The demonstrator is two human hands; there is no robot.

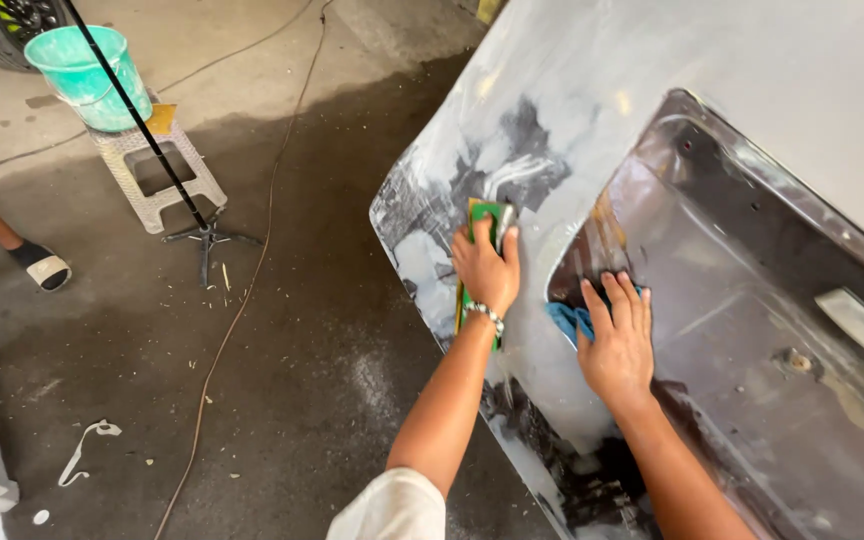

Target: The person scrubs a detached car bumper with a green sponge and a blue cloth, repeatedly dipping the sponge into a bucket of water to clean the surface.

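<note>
Left hand (485, 268): grips a green sanding block (485, 222), pressed on the grey car panel (572, 120).
Right hand (617, 340): fingers spread flat over a blue cloth (564, 318).

Teal bucket (89, 64) on white plastic stool (157, 172); black stand (207, 236) beside; cable (242, 300) across wet concrete floor (302, 380); sandalled foot (40, 266) at left.

No packages, labels, signs or screens are in view.

Matt, patchy sanded car panel (572, 130); blue cloth (564, 318); glossy green plastic bucket (87, 70).
</note>
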